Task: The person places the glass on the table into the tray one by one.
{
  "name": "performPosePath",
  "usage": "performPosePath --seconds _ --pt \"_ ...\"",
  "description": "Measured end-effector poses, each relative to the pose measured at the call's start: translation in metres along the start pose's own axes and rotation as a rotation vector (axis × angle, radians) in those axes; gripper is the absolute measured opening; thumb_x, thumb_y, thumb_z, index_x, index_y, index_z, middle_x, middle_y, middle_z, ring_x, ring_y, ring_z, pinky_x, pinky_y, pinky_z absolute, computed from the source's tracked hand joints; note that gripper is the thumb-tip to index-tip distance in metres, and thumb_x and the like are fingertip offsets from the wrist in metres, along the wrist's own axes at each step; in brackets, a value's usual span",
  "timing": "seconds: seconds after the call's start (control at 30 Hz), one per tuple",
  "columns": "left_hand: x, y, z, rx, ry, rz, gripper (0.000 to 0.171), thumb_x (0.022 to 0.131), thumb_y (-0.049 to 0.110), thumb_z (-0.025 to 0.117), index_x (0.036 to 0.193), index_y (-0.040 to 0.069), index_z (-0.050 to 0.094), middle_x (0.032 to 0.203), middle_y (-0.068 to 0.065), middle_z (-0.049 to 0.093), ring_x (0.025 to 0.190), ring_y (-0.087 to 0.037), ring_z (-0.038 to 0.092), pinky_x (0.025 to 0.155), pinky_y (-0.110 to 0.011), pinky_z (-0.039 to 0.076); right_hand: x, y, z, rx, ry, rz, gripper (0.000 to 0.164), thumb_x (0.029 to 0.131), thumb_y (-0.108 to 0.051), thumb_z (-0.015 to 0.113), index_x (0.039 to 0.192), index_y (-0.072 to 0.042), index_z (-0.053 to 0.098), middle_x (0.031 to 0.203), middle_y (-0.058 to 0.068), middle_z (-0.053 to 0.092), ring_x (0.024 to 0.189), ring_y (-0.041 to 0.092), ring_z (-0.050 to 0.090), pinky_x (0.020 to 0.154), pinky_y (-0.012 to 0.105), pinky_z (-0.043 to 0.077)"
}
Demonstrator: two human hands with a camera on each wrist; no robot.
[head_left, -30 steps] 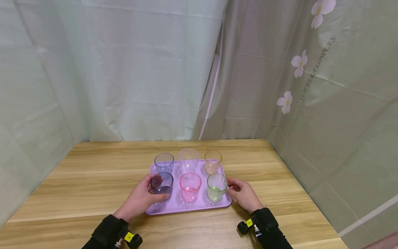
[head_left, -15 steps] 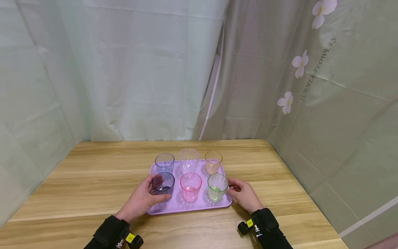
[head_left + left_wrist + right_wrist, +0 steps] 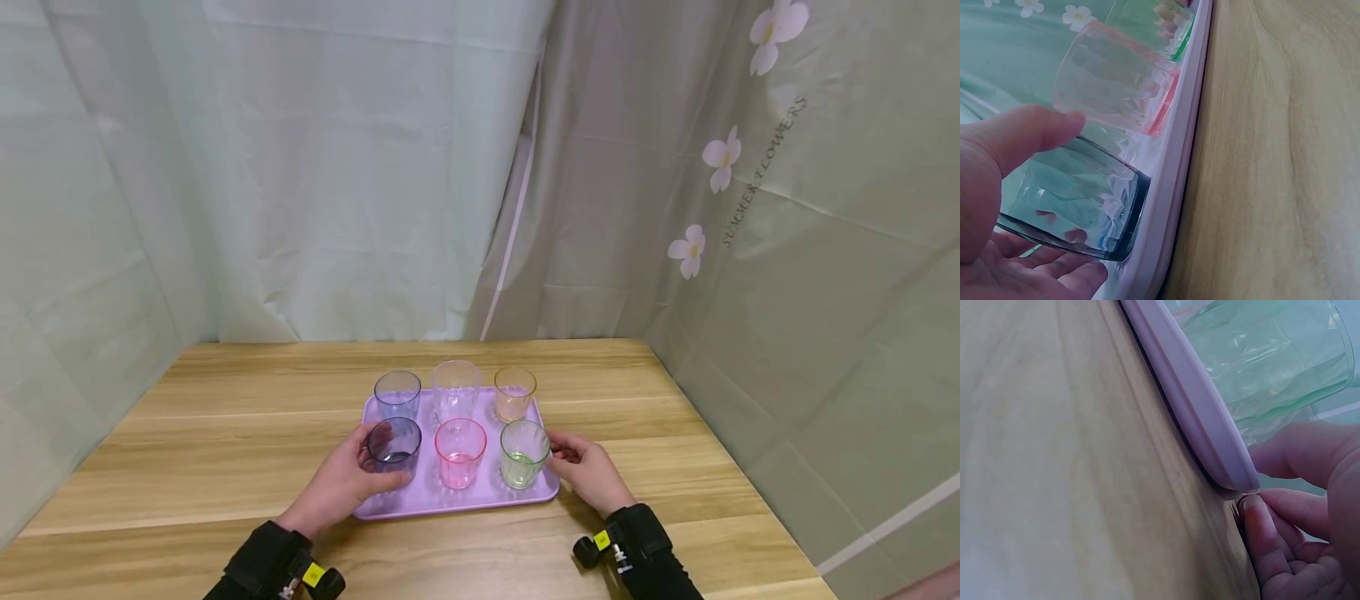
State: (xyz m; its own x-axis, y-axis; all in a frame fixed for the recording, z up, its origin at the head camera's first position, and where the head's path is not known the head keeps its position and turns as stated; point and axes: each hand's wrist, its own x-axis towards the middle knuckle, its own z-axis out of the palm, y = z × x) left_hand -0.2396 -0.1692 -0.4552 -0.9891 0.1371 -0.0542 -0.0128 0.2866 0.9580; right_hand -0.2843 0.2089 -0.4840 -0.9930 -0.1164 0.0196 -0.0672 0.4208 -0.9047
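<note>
A lilac tray (image 3: 450, 505) lies on the wooden table with two rows of tumblers standing on it. My left hand (image 3: 337, 483) holds the dark blue-grey glass (image 3: 393, 454) at the front left, thumb on its near side and fingers round the far side; its base meets the tray in the left wrist view. At the tray's right edge, my right hand (image 3: 590, 475) pinches the rim, thumb above and curled fingers at the outer side, close to the green glass (image 3: 523, 467). Between these two stands a pink glass (image 3: 460, 468).
Along the back row are a blue glass (image 3: 397, 402), a clear glass (image 3: 455, 396) and an amber glass (image 3: 513, 402). Bare wooden table (image 3: 247, 450) surrounds the tray. Pale curtains (image 3: 360, 208) close off the back and both sides.
Both hands keep their places on the glass and the tray. The whole view shifts very slightly; nothing else visibly differs.
</note>
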Motion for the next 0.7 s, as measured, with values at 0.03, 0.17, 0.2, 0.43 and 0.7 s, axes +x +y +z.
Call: performPosePath --seconds 0.03,0.17,0.2,0.43,0.7 --pt "0.000 0.000 -0.001 0.004 -0.001 -0.004 0.096 0.078 0.021 0.089 0.153 0.001 0.033 0.154 -0.023 0.044 0.143 -0.040 0.043 0.114 -0.051 0.039 0.001 0.000 0.000 0.002 0.001 0.002 0.043 0.089 -0.008 0.075 0.131 -0.003 0.066 0.111 0.006 0.069 0.095 0.015 0.060 0.078 0.020 0.050" --pt "-0.001 0.004 -0.004 0.001 -0.003 -0.014 0.101 0.078 0.028 0.089 0.155 0.003 0.029 0.159 -0.022 0.037 0.149 -0.040 0.035 0.117 -0.051 0.033 0.002 0.001 0.001 0.021 0.004 0.010 0.043 0.090 -0.009 0.074 0.131 -0.003 0.066 0.112 0.006 0.069 0.096 0.016 0.060 0.076 0.020 0.050" --pt "-0.001 0.005 -0.006 -0.001 -0.001 -0.012 0.102 0.078 0.030 0.089 0.156 0.004 0.029 0.161 -0.021 0.034 0.150 -0.040 0.033 0.118 -0.050 0.031 0.002 0.001 0.001 0.029 0.004 0.014 0.043 0.090 -0.010 0.074 0.131 -0.003 0.066 0.112 0.006 0.069 0.096 0.016 0.060 0.076 0.020 0.050" --pt "-0.002 0.015 -0.014 0.018 0.026 0.013 0.100 0.082 0.038 0.085 0.157 0.005 0.028 0.161 -0.020 0.033 0.149 -0.039 0.034 0.119 -0.049 0.030 0.004 0.006 -0.003 0.083 0.026 0.041 0.043 0.092 -0.014 0.073 0.133 -0.003 0.066 0.117 0.007 0.070 0.102 0.017 0.063 0.081 0.021 0.051" --pt "0.004 0.033 -0.025 0.052 0.084 0.014 0.090 0.093 0.055 0.067 0.158 0.005 0.029 0.160 -0.020 0.037 0.148 -0.038 0.038 0.117 -0.051 0.036 0.008 0.007 -0.011 0.187 0.038 0.074 0.047 0.095 -0.020 0.070 0.137 0.001 0.061 0.130 0.015 0.068 0.115 0.022 0.065 0.094 0.032 0.055"
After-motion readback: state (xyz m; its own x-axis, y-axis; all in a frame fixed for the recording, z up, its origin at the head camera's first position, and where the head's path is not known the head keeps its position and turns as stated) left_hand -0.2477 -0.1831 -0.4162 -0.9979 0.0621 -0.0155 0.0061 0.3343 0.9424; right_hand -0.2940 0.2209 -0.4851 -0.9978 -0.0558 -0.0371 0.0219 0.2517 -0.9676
